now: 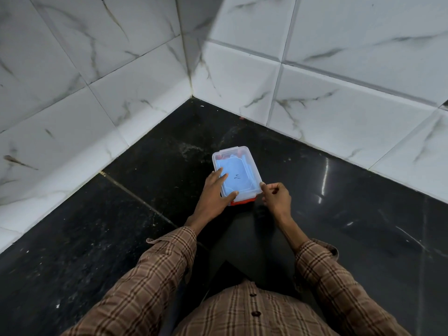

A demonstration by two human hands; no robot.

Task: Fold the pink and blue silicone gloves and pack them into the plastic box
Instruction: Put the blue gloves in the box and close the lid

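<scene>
Plastic box [237,175] resting on the dark floor [121,238] near the corner of the tiled walls [339,98], clear lid [242,163] in place on top, orange clasp [243,202] visible at the near end. Seen through the lid: blue glove [240,177] filling most of the interior, flattened; a sliver of pink-red material at the far end, probably the pink glove [224,156], too obscured by the lid's rim to tell for certain. Small dark mark on the lid's centre, not legible. Left hand [214,194] laid over the near left corner of the box, fingers [221,174] spread flat on the lid, thumb pressing along the near edge just beside the clasp; an open palm bearing down, nothing clasped. Right hand [276,196] at the near right corner, fingers curled inward, fingertip and thumb pinching or touching the lid's edge; whether actually closed on the rim cannot be told. Both forearms reaching forward from brown checked sleeves [155,275], shirt front with buttons at the bottom of the view, cut off by the frame. Dark trousers between the arms, blending with the floor. Far clasp of the box hard to make out.
</scene>
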